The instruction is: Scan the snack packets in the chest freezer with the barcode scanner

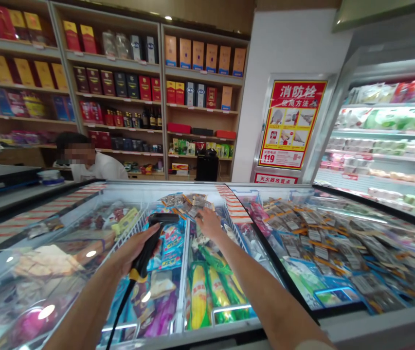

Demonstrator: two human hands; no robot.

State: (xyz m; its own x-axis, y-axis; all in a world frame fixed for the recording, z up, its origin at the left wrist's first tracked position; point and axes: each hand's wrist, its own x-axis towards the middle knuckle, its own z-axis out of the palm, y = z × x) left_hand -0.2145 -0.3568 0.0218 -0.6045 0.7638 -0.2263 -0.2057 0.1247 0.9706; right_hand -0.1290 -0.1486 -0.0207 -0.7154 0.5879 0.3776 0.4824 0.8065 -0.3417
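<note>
- Fingers of the left hand (135,250) are wrapped around the handle of a black-and-yellow corded handheld scanner (147,253), its head above blue plastic packets (173,241) in a white chest freezer (192,339).
- Right hand (209,222) is at small flat grey-and-orange plastic packets (178,200) near the freezer's far end; whether its fingers are apart or clamped on one, I cannot tell.
- Yellow corn in green-and-clear plastic wrapping (199,291) lies nearer, left of the right forearm.
</note>
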